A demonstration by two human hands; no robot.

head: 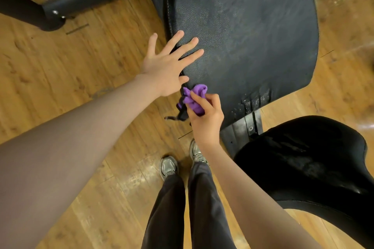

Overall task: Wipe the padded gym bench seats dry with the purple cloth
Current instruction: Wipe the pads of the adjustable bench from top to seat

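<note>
At the near-left corner of the larger bench pad, my right hand grips the bunched purple cloth while my left hand, fingers spread, hovers at ten o'clock from it. I judge wiping is just starting; next I'd sweep the cloth toward two o'clock across the damp sheen, then do the smaller seat at four o'clock.

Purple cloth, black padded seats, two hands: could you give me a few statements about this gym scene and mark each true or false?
1. The right hand holds the bunched purple cloth. True.
2. The left hand is clenched in a fist. False: its fingers are spread flat at the edge of the large black textured padded seat.
3. The floor is grey carpet. False: it is the brown wooden plank floor.
4. A second, glossy black padded seat sits at lower right. True.
</note>
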